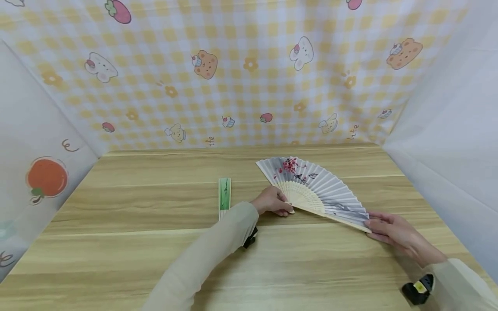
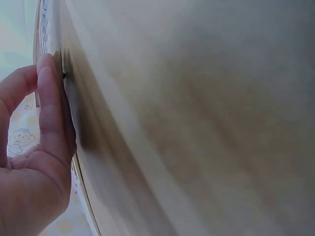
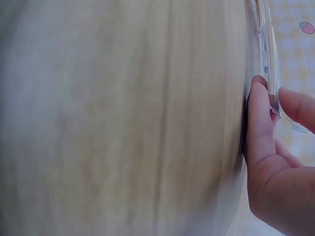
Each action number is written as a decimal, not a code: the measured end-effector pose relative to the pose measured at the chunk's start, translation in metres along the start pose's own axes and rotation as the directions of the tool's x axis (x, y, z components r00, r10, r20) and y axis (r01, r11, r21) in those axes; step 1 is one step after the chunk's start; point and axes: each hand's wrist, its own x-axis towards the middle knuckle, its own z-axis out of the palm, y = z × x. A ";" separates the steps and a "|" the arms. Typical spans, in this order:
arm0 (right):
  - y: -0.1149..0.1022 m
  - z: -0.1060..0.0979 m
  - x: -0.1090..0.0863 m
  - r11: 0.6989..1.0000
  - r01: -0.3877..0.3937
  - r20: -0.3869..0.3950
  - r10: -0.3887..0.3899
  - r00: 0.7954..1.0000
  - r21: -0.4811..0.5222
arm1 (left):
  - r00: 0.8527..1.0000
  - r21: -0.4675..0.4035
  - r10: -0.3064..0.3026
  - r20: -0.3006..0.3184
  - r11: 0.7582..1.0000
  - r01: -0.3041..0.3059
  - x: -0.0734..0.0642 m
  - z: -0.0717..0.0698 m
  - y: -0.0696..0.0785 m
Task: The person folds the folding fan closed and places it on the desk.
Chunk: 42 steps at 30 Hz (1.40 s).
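An unfolded folding fan (image 1: 342, 194), pale grey-white with pink blossoms and light wooden ribs, lies spread toward the back right of the table. My left hand (image 1: 270, 201) pinches its pivot end between thumb and fingers, low over the wood. At the fan's far right corner, my right hand (image 1: 400, 237) holds the outer edge, thumb above and fingers beneath. The right wrist view has the fan's corner between the thumb (image 3: 298, 108) and fingers (image 3: 261, 118). Left of my left hand sits a narrow green folded fan (image 1: 224, 194), its lower end hidden behind my sleeve.
The wood-grain table (image 1: 136, 250) ends at a yellow checked cloth (image 1: 249, 95) hanging behind it. White cloth walls (image 1: 447, 129) stand along the left and right sides. A dark wrist camera (image 1: 418, 289) sits by my right sleeve.
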 end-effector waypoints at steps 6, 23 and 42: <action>-0.003 0.003 0.001 1.000 0.003 0.013 -0.003 1.000 0.006 | 1.000 -0.056 0.004 0.003 0.998 -0.003 -0.004 0.001 -0.005; -0.001 0.001 0.001 0.997 0.004 0.018 -0.005 1.000 0.072 | 0.999 -0.099 0.039 -0.028 0.994 -0.042 -0.022 0.015 -0.011; 0.005 -0.002 0.003 0.998 0.040 0.020 -0.041 0.999 0.053 | 0.977 0.127 0.207 -0.046 0.972 -0.200 -0.014 -0.042 -0.006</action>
